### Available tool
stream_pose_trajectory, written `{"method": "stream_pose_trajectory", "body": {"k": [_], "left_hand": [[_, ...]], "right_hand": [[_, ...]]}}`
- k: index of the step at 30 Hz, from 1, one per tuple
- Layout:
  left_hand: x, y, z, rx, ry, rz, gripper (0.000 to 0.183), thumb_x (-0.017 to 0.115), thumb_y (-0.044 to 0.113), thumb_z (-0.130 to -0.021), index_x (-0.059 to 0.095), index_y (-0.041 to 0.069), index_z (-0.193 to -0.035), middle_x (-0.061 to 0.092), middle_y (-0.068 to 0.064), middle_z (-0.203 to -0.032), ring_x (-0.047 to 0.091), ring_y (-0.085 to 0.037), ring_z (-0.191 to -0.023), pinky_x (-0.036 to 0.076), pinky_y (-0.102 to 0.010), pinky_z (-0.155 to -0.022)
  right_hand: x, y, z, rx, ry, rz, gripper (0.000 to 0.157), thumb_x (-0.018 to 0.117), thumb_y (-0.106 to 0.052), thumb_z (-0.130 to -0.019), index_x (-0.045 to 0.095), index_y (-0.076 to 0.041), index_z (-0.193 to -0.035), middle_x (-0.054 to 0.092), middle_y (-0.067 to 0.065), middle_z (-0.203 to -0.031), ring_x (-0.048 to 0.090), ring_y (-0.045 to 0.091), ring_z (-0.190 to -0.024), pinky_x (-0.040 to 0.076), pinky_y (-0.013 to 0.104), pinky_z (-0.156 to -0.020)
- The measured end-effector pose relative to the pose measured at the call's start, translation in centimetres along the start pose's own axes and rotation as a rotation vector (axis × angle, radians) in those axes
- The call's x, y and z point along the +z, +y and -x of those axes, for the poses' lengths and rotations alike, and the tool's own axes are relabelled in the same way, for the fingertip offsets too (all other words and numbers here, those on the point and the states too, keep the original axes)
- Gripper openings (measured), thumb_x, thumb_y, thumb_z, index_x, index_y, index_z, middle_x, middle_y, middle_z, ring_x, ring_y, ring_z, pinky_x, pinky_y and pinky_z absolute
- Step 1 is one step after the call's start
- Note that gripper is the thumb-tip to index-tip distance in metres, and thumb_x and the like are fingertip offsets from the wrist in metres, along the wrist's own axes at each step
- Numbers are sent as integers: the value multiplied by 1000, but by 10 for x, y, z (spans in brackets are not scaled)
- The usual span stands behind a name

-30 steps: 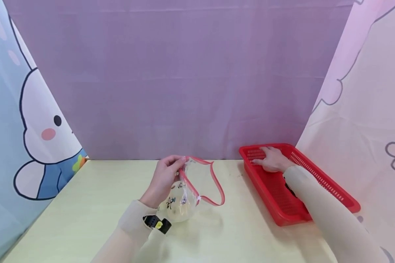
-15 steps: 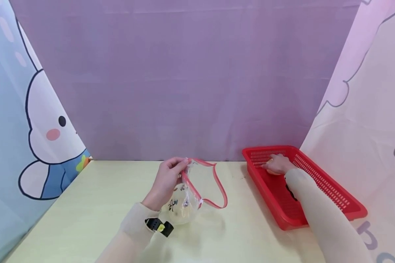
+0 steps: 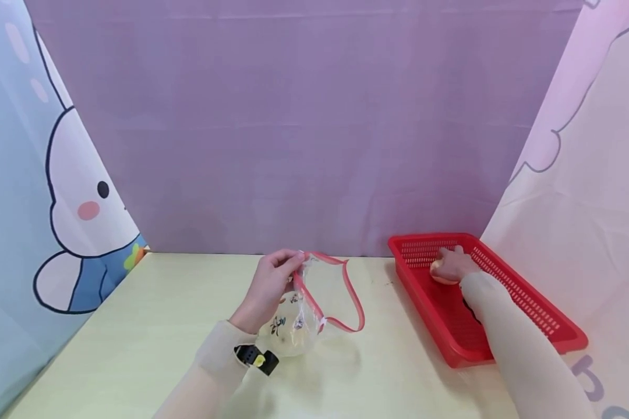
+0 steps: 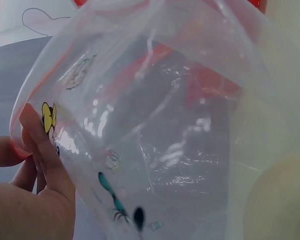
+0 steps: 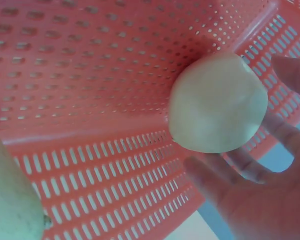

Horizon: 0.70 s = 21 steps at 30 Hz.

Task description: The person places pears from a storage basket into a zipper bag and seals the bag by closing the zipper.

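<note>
In the head view my left hand (image 3: 272, 285) pinches the rim of a clear zip bag (image 3: 309, 299) with a red-pink zip edge and small cartoon prints. Its mouth gapes to the right. A pale round fruit (image 4: 280, 205) shows in the bag in the left wrist view. My right hand (image 3: 455, 265) is inside the red basket (image 3: 424, 317), at its far end. Its fingers curl around the side of another pale round fruit (image 5: 217, 105); in the right wrist view the thumb appears slightly apart from it.
A further pale fruit (image 5: 12, 195) with a dark end spot is at the left of the right wrist view. The basket stands at the right of the pale yellow table (image 3: 152, 326). A purple cloth (image 3: 304, 128) hangs behind, with printed curtains either side.
My right hand has shifted right and nearer inside the basket, and the pale fruit under it has come into view. The left hand keeps its hold on the bag's rim.
</note>
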<state>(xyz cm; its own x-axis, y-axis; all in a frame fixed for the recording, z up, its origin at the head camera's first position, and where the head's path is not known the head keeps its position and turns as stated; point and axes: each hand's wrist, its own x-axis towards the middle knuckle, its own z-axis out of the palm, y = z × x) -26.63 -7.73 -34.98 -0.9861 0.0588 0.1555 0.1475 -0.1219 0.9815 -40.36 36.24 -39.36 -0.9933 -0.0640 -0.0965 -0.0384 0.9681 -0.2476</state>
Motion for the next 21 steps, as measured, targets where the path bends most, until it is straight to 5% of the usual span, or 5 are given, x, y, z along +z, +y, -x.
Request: {"method": "stream_pose_trajectory", "body": {"k": [5,12,21], "left_hand": [[1,0,0,4,-7,-21,20,63,18,-102,70,1,-112,60,-6,-88,55,-16,-72,54,-28,-64],[1,-2,0,5,-7,-33,20,62,18,-103,69,1,-111,59,-6,-88,54,-17,-71,54,-28,-65],[0,-3,1,-1,-6,-34,21,62,18,-103,69,1,-112,60,-7,-88,55,-17,-71,54,-28,-65]], "right_hand": [[6,-2,-2,-26,27,13,87,77,-34,-82,39,3,-150,37,38,-131,36,57,-119,46,70,-90],[12,0,-1,-31,-103,-166,97,74,-33,-85,21,6,-157,32,37,-150,30,54,-135,30,73,-107],[3,0,8,75,-281,-261,82,73,-33,-84,39,0,-151,47,26,-135,46,45,-117,55,52,-77]]}}
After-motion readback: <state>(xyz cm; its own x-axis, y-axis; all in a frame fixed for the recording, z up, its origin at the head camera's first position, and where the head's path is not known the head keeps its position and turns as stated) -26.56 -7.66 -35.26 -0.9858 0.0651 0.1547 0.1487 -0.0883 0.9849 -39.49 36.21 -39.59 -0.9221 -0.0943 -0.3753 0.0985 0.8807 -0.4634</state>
